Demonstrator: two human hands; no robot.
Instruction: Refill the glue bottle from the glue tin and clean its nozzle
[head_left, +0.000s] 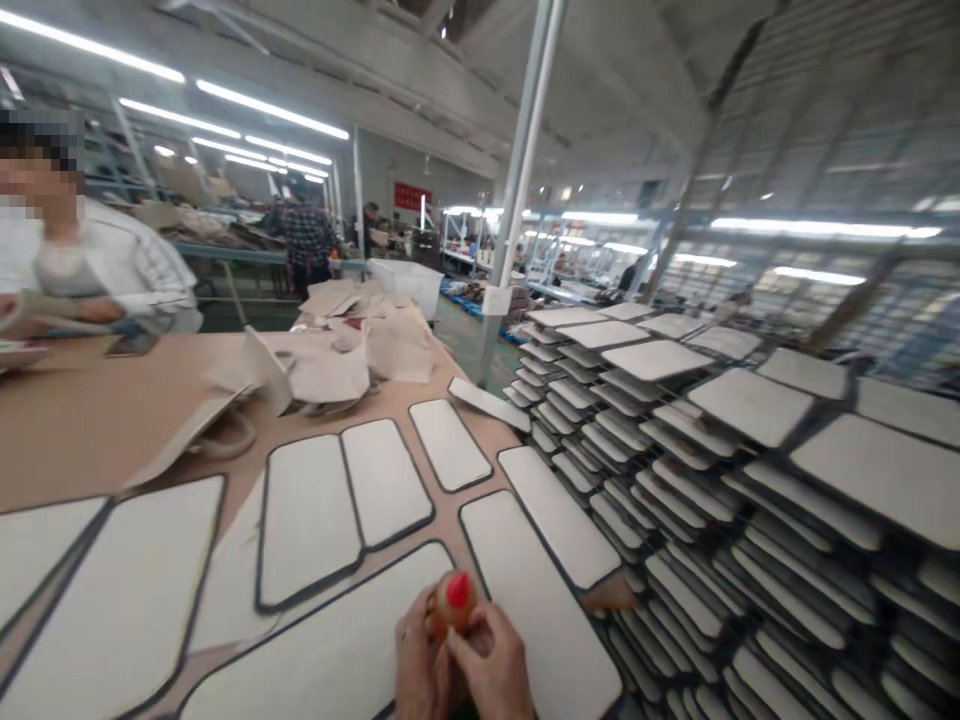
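Low in the middle of the view, my left hand (pixel 415 655) and my right hand (pixel 491 662) are closed together around a small brown bottle with a red cap (pixel 453 595). They hover over white rounded-rectangle panels with dark edging (pixel 536 600) laid flat on the brown table (pixel 90 420). Only the bottle's top shows above the fingers.
A rack with several tiers of the same white panels (pixel 720 480) fills the right side. Beige fabric bags and pieces (pixel 337 350) lie piled at the table's far end. A person in a white jacket (pixel 97 265) sits at far left. A metal post (pixel 517 190) stands behind the table.
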